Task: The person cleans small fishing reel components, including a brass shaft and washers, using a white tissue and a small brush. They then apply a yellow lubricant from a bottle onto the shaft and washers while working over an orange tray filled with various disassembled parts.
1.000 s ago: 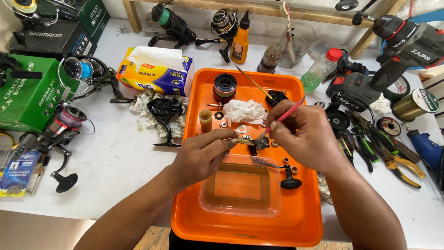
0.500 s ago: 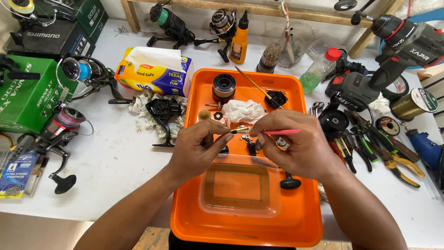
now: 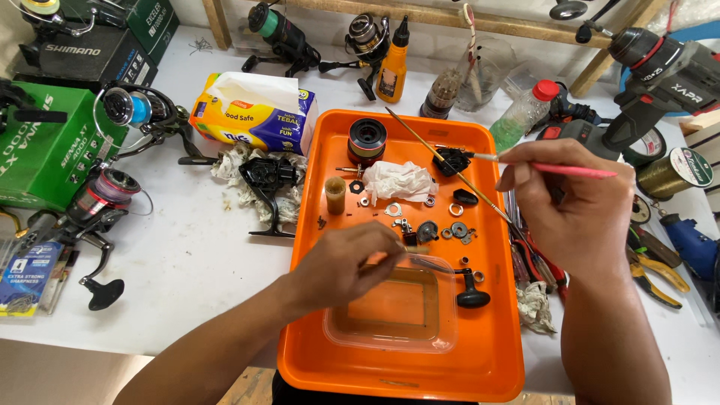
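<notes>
Pinching a small metal part [image 3: 415, 248] with my left hand [image 3: 346, 264] over the clear tub [image 3: 390, 311] mid-tray [image 3: 495, 352]; my right hand [image 3: 576, 208] grips a pink brush [image 3: 555, 167] near the tray's right edge.

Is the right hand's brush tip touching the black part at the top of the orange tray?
Cannot tell. In the head view the brush bristles end at the black part's edge; overlap hides any gap.

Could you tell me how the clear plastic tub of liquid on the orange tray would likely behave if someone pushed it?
The clear plastic tub looks thin-walled, so it would probably flex. Its shallow brownish liquid would likely slosh, perhaps spilling. On the smooth orange tray it should slide rather than tip, being low and wide.
</notes>
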